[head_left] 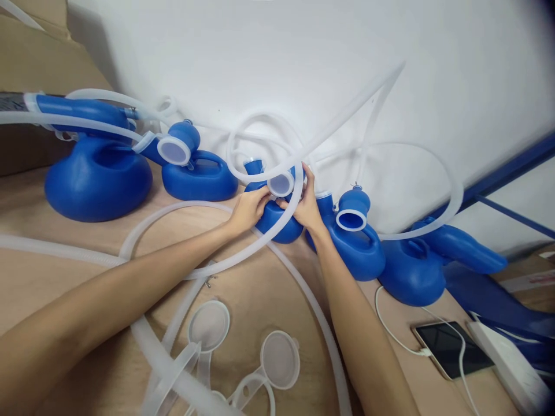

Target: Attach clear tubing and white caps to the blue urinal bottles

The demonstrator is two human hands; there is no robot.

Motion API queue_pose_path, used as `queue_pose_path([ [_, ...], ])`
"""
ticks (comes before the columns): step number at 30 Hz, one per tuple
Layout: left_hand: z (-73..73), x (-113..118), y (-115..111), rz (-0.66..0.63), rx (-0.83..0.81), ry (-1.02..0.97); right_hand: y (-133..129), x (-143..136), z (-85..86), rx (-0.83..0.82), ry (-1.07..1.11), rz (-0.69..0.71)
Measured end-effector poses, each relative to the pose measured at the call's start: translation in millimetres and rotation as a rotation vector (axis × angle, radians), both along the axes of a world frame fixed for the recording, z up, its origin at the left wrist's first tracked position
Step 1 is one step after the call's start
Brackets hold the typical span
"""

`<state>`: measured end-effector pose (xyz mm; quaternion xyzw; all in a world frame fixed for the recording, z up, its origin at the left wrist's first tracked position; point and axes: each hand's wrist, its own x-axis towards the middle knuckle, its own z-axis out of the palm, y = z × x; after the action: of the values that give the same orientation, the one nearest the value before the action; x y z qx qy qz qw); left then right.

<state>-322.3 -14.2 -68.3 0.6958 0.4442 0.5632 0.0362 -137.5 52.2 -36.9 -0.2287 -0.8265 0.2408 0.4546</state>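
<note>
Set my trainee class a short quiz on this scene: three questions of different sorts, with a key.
1. True or false: the left grip and the right grip are both at the middle bottle.
2. Multiple choice: what crosses over the phone?
A) a hose
B) a cable
C) a lid
3. Fill in the blank: of the two grips, the ____ one is nearer the phone.

Key:
1. True.
2. B.
3. right
</note>
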Motion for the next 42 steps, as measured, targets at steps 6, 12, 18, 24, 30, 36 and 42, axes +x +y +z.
queue_pose_path([
  [6, 1.7, 5, -2, 0.009, -0.062, -0.108, -3, -5, 2.4, -0.011, 0.028, -0.041],
  [12, 3.4, 10, -3, -0.014, -0.128, -0.222, -4, -6, 2.7, -0.022, 0.024, -0.074],
  [18, 8.2, 4, 1, -0.042, -0.177, -0.270, -4, -2, 2.2, -0.068, -0.003, -0.048],
  [24, 12.2, 2, -5, -0.103, -0.208, -0.289, -5, -2, 5.0, -0.048, -0.030, -0.038],
  [30, 13.0, 3, -6, -0.140, -0.227, -0.287, -6, 0, 6.3, 0.052, -0.082, -0.031],
  [36, 13.8, 3, -7, -0.137, -0.217, -0.257, -3, 2, 3.0, 0.002, -0.050, 0.007],
  [42, 11.0, 2, -3, -0.120, -0.202, -0.213, 3, 6, 2.3, -0.073, -0.106, 0.036],
])
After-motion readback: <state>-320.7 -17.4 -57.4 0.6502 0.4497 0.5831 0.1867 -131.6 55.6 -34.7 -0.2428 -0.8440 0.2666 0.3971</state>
